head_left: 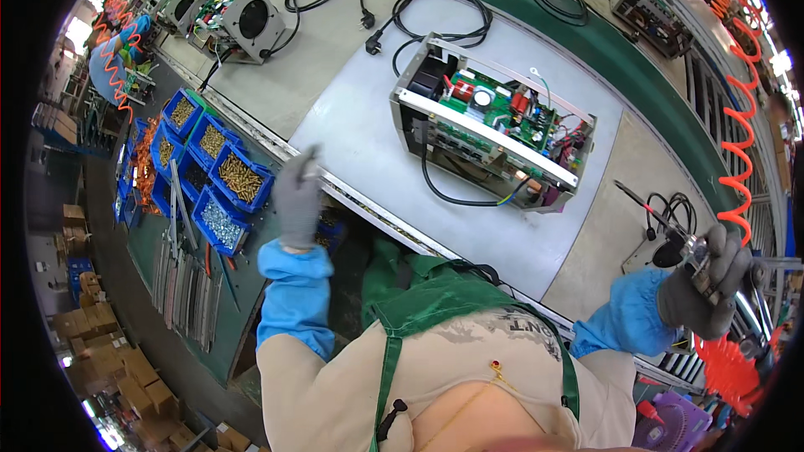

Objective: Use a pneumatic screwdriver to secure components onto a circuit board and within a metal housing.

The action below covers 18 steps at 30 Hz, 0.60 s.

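My left hand point(297, 201), in a grey glove with a blue sleeve cover, is at the table's near edge beside the blue parts bins point(243, 177). Motion smears its fingers, so what they hold, if anything, cannot be made out. At the far right my right hand point(722, 280), gloved the same way, is closed around a powered screwdriver point(693, 249) whose long bit points up and left. Between my hands, farther off, an open metal-framed electrical unit point(494, 121) lies on the white board point(352, 121), showing green circuit boards, a black fan and a dark cable.
Bins of brass and silver fasteners stand at left, above several metal strips point(186, 297). Another unit point(243, 25) sits far left, with black power cords point(444, 12) nearby. Orange coiled hose point(739, 134) hangs at right. A person point(113, 67) is in the left background.
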Each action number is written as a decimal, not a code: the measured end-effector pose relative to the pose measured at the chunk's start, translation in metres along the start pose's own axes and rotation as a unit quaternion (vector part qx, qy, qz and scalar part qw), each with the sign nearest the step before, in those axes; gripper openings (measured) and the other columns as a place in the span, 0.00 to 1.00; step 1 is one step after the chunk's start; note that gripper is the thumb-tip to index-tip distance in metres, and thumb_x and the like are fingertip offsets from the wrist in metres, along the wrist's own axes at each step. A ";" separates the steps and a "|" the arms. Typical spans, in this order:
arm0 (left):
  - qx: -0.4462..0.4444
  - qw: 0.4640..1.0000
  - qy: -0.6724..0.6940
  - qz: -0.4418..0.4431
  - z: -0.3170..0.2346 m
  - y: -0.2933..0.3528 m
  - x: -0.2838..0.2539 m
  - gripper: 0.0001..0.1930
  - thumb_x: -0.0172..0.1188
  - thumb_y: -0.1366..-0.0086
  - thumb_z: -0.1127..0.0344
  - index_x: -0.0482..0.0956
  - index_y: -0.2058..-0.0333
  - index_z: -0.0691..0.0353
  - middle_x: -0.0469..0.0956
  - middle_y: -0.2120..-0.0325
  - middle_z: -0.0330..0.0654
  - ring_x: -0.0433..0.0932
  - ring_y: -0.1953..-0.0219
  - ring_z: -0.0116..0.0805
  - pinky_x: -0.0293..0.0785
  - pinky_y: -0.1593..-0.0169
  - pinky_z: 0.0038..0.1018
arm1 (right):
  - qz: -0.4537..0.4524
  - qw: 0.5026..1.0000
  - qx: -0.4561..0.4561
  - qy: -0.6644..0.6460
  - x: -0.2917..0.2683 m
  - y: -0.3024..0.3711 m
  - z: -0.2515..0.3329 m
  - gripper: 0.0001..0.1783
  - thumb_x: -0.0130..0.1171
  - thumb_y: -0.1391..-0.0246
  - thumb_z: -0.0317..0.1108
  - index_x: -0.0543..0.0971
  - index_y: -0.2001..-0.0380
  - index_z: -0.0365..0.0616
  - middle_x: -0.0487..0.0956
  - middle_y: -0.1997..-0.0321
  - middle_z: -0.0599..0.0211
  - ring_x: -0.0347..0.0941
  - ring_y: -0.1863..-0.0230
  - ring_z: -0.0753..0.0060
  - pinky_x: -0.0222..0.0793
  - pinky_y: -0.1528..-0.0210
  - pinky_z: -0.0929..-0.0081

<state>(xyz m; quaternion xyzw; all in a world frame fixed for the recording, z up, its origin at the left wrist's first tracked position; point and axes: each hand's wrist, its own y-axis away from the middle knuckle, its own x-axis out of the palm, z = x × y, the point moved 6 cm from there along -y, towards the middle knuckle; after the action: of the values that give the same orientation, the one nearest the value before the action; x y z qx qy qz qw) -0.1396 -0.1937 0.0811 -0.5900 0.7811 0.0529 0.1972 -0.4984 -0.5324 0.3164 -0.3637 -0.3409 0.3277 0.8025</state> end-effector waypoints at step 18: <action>-0.174 0.754 0.445 0.451 -0.163 0.089 0.224 0.24 0.56 0.34 0.59 0.69 0.48 0.74 0.74 0.66 0.46 0.68 0.68 0.25 0.65 0.68 0.18 | -0.048 0.964 0.121 -0.233 -0.012 0.011 -0.063 0.28 0.57 0.56 0.33 0.68 0.48 0.48 0.60 0.84 0.84 0.57 0.79 0.83 0.55 0.66 0.75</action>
<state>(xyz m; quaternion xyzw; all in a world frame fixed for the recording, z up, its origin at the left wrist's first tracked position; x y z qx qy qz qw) -0.3140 -0.4205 0.1341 -0.1501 0.9336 0.0027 -0.3253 -0.4583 -0.5584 0.2726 -0.1610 -0.4936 0.4033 0.7535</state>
